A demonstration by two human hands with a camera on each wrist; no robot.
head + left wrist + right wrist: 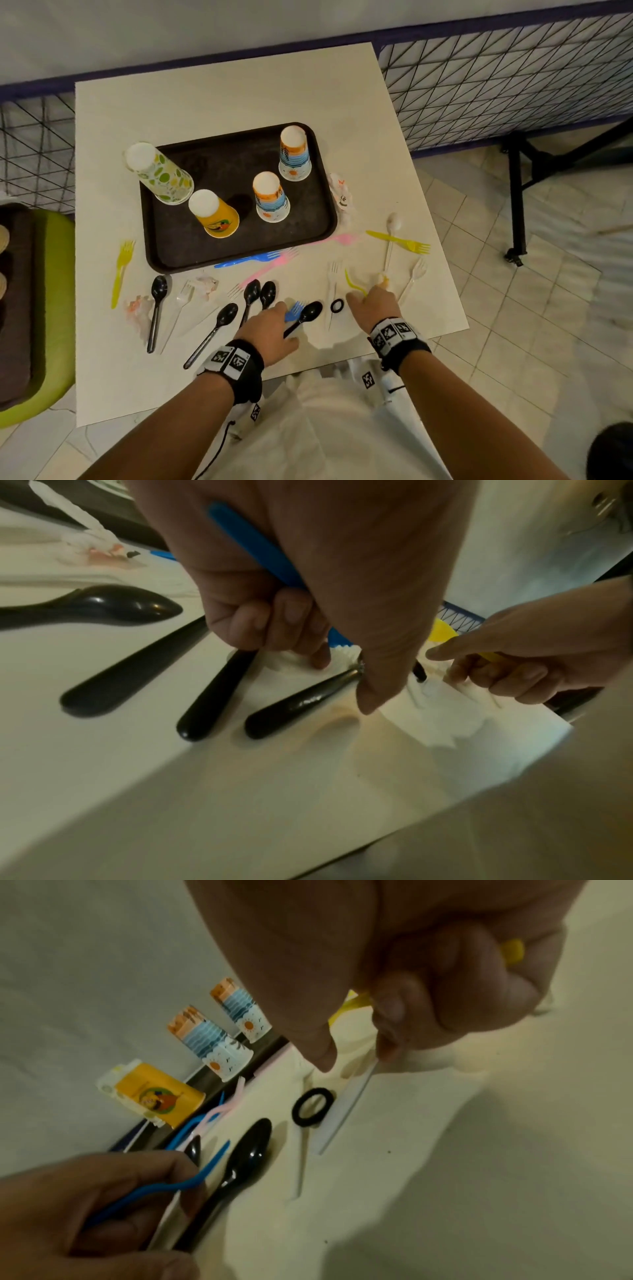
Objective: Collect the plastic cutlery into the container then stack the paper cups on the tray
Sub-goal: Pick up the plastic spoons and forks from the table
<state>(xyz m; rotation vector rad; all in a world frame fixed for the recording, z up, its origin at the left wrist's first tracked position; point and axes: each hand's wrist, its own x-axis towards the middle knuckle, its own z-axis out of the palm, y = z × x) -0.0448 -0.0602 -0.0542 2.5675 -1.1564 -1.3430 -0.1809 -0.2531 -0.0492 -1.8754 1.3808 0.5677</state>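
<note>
My left hand (287, 318) grips a blue fork (294, 310) in its curled fingers and pinches the handle of a black spoon (306, 315) lying on the white table. In the left wrist view the blue fork (260, 547) crosses the palm of that hand (342, 674). My right hand (363, 296) holds a yellow fork (354, 284), and its thumb and forefinger (387, 1031) touch a white fork's handle (346, 1110). Several black spoons (222, 317) and coloured forks (121, 270) lie scattered around. Several paper cups (270, 197) stand upside down on the dark tray (171, 263).
A black ring (337, 306) lies between my hands. Crumpled napkins (205, 284) lie among the cutlery. The table's near edge is just below my wrists. A green stool (51, 325) stands at the left and a wire-mesh fence (496, 85) behind the table.
</note>
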